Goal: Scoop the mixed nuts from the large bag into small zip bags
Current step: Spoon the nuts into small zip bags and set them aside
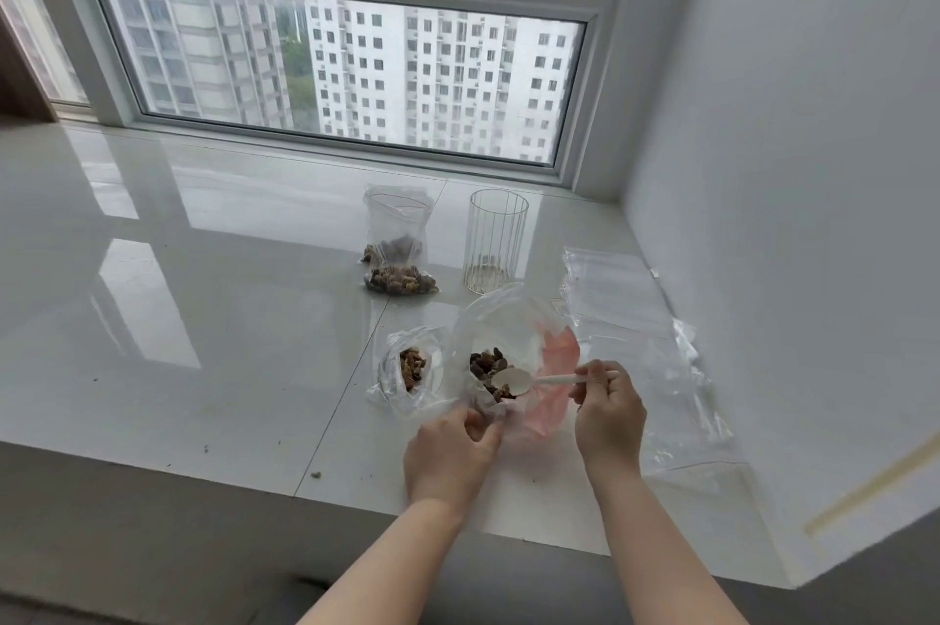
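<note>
The large clear bag (508, 324), pink-tinted on its right side, lies open on the white sill with mixed nuts (486, 362) inside. My left hand (450, 456) pinches its near edge. My right hand (608, 413) grips the handle of a white spoon (513, 380) whose bowl sits inside the bag on the nuts. Left of it lies a small zip bag (407, 370) holding some nuts. Farther back, two more small zip bags (399, 243) hold nuts, the rear one standing upright.
A ribbed clear glass (494, 240) stands behind the large bag. Empty clear zip bags (620, 299) lie spread along the right wall. Crumbs dot the glossy sill (178, 319) near its front edge. A window runs along the back.
</note>
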